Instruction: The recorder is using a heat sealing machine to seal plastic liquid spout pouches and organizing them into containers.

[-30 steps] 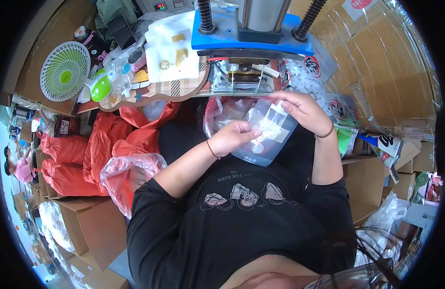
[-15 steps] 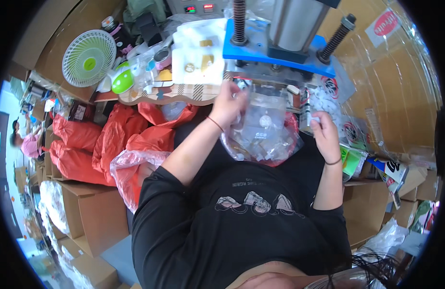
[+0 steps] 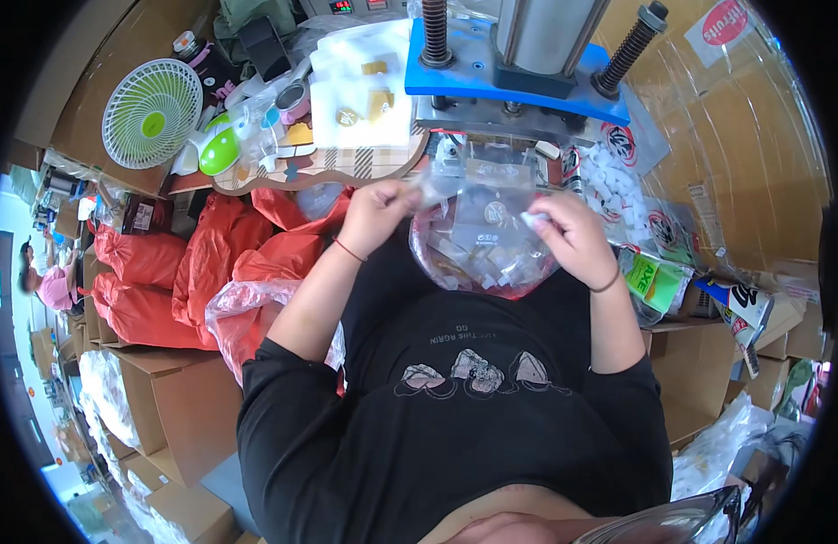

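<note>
My left hand (image 3: 380, 216) is closed, its thumb and fingers pinched on a whitish, see-through piece (image 3: 429, 187) blurred by motion. Across from it my right hand (image 3: 575, 239) pinches a small white piece (image 3: 531, 219) between thumb and fingertips. Between and below both hands is a round container (image 3: 416, 243), its edge reddish, filled with small clear and white packets (image 3: 491, 267). A clear plastic bag (image 3: 496, 207) with a pale round print lies over its far part. Just beyond stands a press with a blue plate (image 3: 491, 77) and a metal block (image 3: 491, 118) under it.
Small white pieces (image 3: 609, 181) lie in a heap right of the press. A board (image 3: 292, 172) at the left bears white sheets (image 3: 355, 95) with yellowish patches, and a fan (image 3: 153, 113) stands beyond. Red bags (image 3: 215, 258) and cartons (image 3: 179, 399) crowd the left side.
My left hand has drawn back from the press, toward the left and nearer me. My right hand has come left from the white heap to the container, holding the small white piece.
</note>
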A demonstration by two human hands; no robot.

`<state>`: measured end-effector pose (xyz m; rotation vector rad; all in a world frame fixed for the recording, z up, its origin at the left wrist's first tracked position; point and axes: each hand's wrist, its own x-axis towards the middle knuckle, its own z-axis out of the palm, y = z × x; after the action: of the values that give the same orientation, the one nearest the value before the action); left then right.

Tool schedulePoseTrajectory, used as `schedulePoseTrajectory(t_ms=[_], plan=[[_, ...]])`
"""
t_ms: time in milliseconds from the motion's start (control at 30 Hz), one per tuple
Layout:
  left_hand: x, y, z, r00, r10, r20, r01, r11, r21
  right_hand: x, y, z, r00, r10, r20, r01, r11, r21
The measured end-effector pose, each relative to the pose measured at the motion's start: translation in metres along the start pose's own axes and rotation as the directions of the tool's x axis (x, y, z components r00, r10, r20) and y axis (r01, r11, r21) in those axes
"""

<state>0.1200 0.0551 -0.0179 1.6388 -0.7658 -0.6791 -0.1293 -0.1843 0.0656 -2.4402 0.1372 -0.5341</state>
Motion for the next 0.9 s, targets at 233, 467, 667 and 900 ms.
schedulePoseTrajectory(t_ms=[233,467,667,900], plan=[[-0.017,0.035,0.066,0.964,0.011,0.266,-0.006,1.0,-0.022,0.033,-0.017,0.009,0.981,0.191,-0.039,-0.16,0.902,0.4],[-0.027,0.025,0.111,0.837,-0.153,0.525,0.393,0.836,-0.384,0.022,0.006,-0.012,0.984,-0.074,0.164,0.051,0.988,0.143],[-0.003,0.023,0.115,0.862,-0.155,0.482,0.418,0.756,-0.504,0.0,0.029,-0.032,0.963,0.226,-0.15,-0.171,0.934,0.313],[0.049,0.025,0.095,0.932,-0.202,0.3,0.338,0.782,-0.524,-0.021,0.013,-0.008,0.891,0.453,0.018,-0.41,0.79,0.456]])
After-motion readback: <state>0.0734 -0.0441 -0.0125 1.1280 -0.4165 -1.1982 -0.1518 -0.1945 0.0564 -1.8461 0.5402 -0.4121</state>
